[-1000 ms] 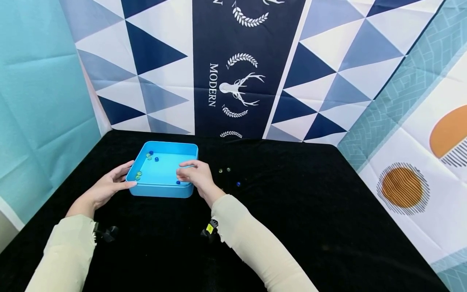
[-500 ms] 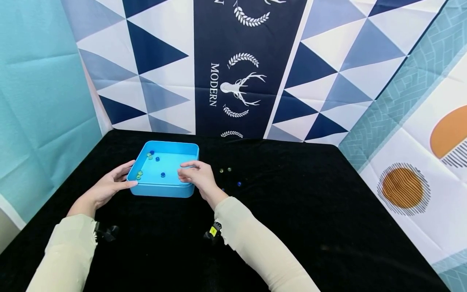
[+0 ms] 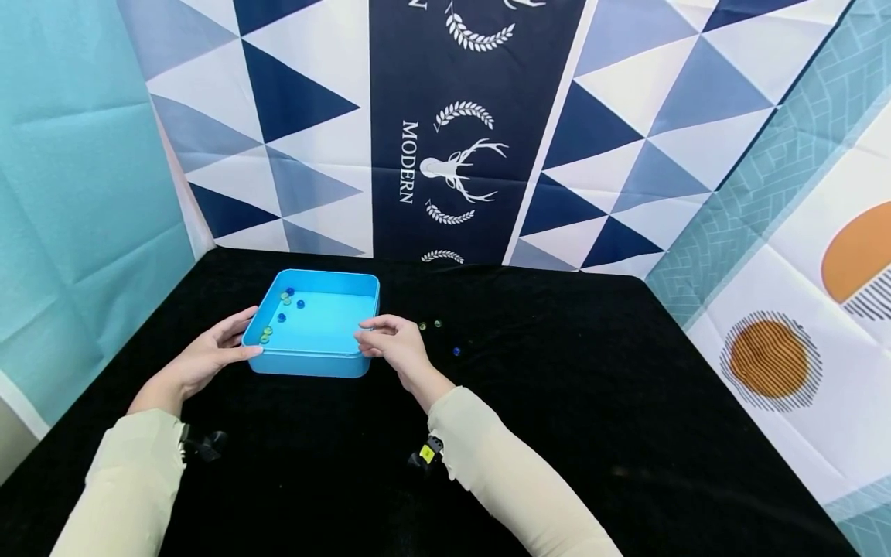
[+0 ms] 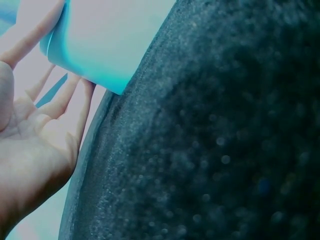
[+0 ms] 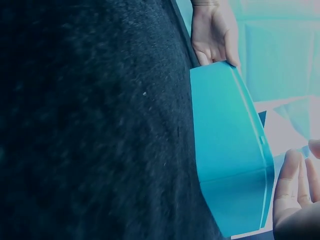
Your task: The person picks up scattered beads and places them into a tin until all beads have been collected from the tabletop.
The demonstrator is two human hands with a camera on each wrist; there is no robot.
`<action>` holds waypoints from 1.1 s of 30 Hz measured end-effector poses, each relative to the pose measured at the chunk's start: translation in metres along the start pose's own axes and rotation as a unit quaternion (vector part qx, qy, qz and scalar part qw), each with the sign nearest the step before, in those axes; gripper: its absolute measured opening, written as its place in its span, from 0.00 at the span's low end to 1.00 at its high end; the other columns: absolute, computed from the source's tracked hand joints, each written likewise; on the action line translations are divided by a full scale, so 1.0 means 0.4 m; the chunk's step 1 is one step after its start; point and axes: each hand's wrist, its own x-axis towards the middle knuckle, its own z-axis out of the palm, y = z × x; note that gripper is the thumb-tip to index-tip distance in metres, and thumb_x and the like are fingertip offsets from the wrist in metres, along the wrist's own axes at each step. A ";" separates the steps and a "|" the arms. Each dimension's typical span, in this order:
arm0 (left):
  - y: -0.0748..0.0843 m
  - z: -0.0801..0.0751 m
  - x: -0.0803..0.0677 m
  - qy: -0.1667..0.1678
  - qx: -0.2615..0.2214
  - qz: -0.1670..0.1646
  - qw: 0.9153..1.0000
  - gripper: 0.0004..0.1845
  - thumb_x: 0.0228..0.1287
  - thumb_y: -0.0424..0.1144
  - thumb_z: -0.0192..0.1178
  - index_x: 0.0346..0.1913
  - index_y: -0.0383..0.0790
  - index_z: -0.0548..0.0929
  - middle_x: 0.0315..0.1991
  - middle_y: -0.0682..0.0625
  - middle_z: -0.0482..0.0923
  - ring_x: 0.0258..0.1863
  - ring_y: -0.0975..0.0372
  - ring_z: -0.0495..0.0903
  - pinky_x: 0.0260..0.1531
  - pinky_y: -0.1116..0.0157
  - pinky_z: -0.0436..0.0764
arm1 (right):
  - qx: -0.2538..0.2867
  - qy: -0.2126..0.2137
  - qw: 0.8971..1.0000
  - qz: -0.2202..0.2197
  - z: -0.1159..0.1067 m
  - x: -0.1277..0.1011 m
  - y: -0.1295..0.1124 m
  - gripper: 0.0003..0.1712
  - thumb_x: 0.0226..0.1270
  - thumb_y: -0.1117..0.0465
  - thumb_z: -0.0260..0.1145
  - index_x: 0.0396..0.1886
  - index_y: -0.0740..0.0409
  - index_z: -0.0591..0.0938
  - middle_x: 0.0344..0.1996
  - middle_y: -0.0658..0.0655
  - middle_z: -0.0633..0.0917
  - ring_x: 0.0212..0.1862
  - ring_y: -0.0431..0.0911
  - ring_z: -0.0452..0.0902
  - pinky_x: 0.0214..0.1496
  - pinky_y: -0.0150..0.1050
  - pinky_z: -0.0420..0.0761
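A shallow blue tray (image 3: 315, 362) sits on the black tablecloth and holds several blue and green marbles (image 3: 281, 317), gathered toward its left side. My left hand (image 3: 233, 340) touches the tray's front left corner with straight fingers; the left wrist view shows this hand (image 4: 40, 120) spread against the tray (image 4: 100, 40). My right hand (image 3: 381, 340) hovers just beside the tray's front right corner, fingers loosely curled and holding nothing. In the right wrist view the right hand's (image 5: 295, 192) palm is relaxed next to the tray (image 5: 230, 160).
Three loose marbles lie on the cloth right of the tray: two greenish ones (image 3: 429, 324) and a blue one (image 3: 455, 350). Patterned fabric walls stand close behind and on both sides. The black cloth (image 3: 592, 387) stretches wide to the right.
My right hand drew back rightward from over the tray's right rim to beside it. A blue marble rolled from the tray's front right toward its left side. The left hand stayed.
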 end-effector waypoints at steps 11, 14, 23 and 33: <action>0.004 0.003 -0.003 0.004 0.001 -0.003 1.000 0.46 0.63 0.41 0.61 0.74 0.43 0.42 0.71 0.34 0.41 0.67 0.42 0.47 0.61 0.42 0.52 | -0.004 -0.001 1.000 -0.019 -0.051 -0.019 0.010 0.12 0.56 0.69 0.68 0.41 0.70 0.81 0.26 0.56 0.85 0.27 0.43 0.81 0.35 0.38 0.81; 0.004 0.004 -0.004 0.004 0.000 -0.003 1.000 0.46 0.63 0.41 0.61 0.74 0.43 0.42 0.71 0.34 0.41 0.67 0.42 0.47 0.61 0.42 0.52 | -0.007 -0.001 1.000 -0.019 -0.063 -0.026 0.010 0.11 0.57 0.69 0.67 0.40 0.69 0.81 0.26 0.55 0.85 0.27 0.43 0.80 0.35 0.37 0.81; 0.004 0.006 -0.003 0.006 0.003 -0.001 1.000 0.46 0.62 0.41 0.61 0.74 0.43 0.42 0.71 0.34 0.42 0.66 0.41 0.48 0.61 0.42 0.52 | -0.008 0.002 0.999 -0.031 -0.090 -0.038 0.012 0.15 0.56 0.70 0.67 0.42 0.74 0.79 0.27 0.56 0.85 0.27 0.42 0.80 0.35 0.37 0.81; 0.005 0.005 -0.005 0.002 0.006 0.004 1.000 0.46 0.62 0.41 0.61 0.74 0.42 0.42 0.71 0.33 0.43 0.66 0.42 0.49 0.61 0.42 0.53 | -0.023 0.006 0.999 -0.033 -0.126 -0.051 0.006 0.12 0.56 0.69 0.68 0.41 0.70 0.81 0.27 0.55 0.85 0.28 0.44 0.81 0.37 0.39 0.81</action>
